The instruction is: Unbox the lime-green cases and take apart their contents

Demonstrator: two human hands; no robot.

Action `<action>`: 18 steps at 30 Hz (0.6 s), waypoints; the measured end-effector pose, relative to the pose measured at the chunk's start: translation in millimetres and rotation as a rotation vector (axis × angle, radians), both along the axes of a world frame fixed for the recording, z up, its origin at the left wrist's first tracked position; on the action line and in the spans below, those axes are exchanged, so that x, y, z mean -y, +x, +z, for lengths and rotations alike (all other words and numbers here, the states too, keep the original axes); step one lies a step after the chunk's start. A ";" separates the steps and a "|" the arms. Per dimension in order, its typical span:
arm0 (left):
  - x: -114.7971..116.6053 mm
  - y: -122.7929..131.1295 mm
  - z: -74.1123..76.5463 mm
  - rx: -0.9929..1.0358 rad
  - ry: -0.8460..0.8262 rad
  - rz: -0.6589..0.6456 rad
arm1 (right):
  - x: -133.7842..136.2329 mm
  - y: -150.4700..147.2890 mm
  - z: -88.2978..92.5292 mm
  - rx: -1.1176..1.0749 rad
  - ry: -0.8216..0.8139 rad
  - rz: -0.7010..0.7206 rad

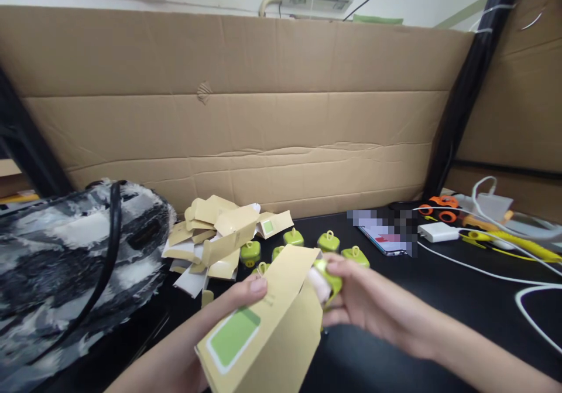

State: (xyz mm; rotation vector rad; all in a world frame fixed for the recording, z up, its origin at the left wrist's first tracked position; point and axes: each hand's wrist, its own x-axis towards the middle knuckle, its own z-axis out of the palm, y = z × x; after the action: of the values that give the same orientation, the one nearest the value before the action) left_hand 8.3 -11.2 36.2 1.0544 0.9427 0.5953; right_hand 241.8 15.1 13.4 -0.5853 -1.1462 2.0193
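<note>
My left hand [228, 308] is closed around a tan cardboard box [287, 282] with a green label, its thumb pressed on the top face. The box lies tilted, its far end toward my right hand [357, 287]. That hand pinches a small green case [332, 277] with a whitish part, right at the end of the box. Whether the case is partly inside the box I cannot tell. Behind them several similar green cases with loops, such as the green looped case [328, 241], stand on the black table [373, 346]. My left fingers are mostly hidden under the box.
A pile of opened cardboard boxes [219, 229] lies at the back left, beside a black-and-white bag [65, 252] with a dark strap. On the right are a phone [381, 238], a white charger [438, 232], white cables and an orange toy [441, 208]. Cardboard panels [263, 118] close off the back.
</note>
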 end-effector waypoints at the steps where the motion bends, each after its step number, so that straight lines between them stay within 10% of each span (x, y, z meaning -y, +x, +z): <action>1: 1.0 0.0 -0.5 0.039 -0.068 0.025 | 6.6 -5.5 -1.7 -0.009 -0.042 0.046; 9: 6.2 4.3 3.9 0.157 -0.161 0.072 | 17.0 -11.8 10.8 -0.148 -0.054 0.012; 18: -2.6 11.1 8.5 0.143 -0.206 0.369 | -67.3 47.5 6.0 0.612 0.663 -0.710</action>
State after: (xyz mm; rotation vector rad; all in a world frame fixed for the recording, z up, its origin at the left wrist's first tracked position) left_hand 19.4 -8.7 44.6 0.6480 1.0553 0.8468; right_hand 289.3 82.4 19.4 -1.0907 -1.5626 0.7958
